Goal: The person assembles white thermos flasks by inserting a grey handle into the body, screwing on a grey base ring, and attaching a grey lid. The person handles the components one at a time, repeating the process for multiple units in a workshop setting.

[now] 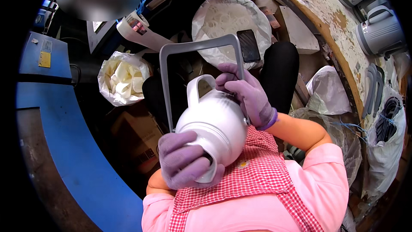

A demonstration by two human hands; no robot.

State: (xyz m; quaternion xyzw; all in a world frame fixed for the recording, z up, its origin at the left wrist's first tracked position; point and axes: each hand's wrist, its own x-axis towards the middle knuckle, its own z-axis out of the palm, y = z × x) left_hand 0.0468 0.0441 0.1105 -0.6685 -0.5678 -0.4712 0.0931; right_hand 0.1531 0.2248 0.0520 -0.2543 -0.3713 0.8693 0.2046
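A pale grey-white jug (214,124) with a rounded body and a loop side handle (194,90) lies tilted against my red checked apron. Its open neck points down toward me. Above it stands a tall, darker grey carrying handle (199,43), its two arms reaching the jug's sides. My left hand (183,159), in a purple glove, is wrapped round the neck, fingers across the opening. My right hand (253,96), gloved likewise, is curled at the jug's far right side, over the right arm of the carrying handle. Its fingertips are partly hidden.
Ahead, a white bag (206,21) holds translucent rings, with a phone (249,45) on its edge. Another bag (105,79) holds cream pieces. At right, grey jugs (382,30) stand on a worn bench (339,21), near loose grey handles (372,90). A blue table (68,146) curves along the left.
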